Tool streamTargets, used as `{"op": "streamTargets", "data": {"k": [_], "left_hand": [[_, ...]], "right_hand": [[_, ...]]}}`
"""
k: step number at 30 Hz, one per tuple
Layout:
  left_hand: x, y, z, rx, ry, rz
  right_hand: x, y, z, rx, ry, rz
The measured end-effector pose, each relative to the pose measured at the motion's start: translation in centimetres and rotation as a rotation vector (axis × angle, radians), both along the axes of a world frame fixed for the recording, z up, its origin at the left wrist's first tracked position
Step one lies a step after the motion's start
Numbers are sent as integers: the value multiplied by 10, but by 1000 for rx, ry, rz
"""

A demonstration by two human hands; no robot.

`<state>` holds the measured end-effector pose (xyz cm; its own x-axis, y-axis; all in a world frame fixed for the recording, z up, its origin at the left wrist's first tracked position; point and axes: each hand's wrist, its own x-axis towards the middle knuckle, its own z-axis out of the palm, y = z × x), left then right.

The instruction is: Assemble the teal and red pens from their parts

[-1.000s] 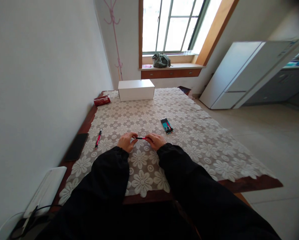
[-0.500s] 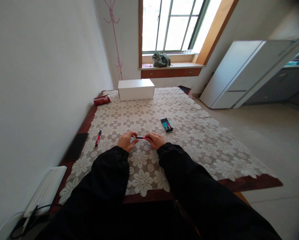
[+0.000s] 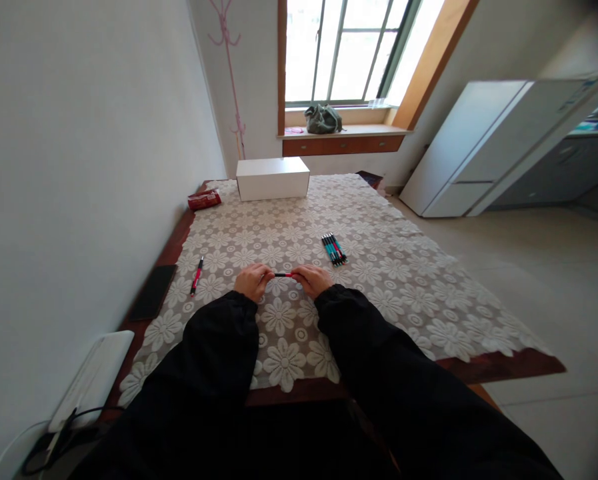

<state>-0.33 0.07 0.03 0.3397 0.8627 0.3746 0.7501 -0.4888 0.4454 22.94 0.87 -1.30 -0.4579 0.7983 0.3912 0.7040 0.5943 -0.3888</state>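
A red and black pen (image 3: pixel 283 275) lies level between my two hands, just over the lace tablecloth. My left hand (image 3: pixel 253 281) pinches its black end, and the fingertips cover the tip. At the other end my right hand (image 3: pixel 315 281) grips the red part between thumb and fingers. Another red and black pen (image 3: pixel 197 277) rests on the cloth to the left. Beyond my right hand, several teal and red pens (image 3: pixel 334 249) lie side by side in a row.
A white box (image 3: pixel 273 180) and a dark red packet (image 3: pixel 204 200) stand at the table's far end. Along the left edge lie a black flat device (image 3: pixel 153 293) and a white power strip (image 3: pixel 93 380) with cables. The lace tablecloth (image 3: pixel 285 363) covers the tabletop.
My left thumb and fingers have closed on the pen's black end, where they were apart before. My right hand keeps its hold in the same place.
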Motion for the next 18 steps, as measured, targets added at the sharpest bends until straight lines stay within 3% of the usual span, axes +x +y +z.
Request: {"op": "streamTargets", "data": {"k": [5,12,18], "left_hand": [[0,-1,0,-19,-63,15],[0,-2,3,-49,-127,177],[1,-5,7,-111,-38,210]], "right_hand": [[0,-1,3,-13,25,-21],[1,-1,5,-23,119,-125],[2,0,5,0,143,-104]]}}
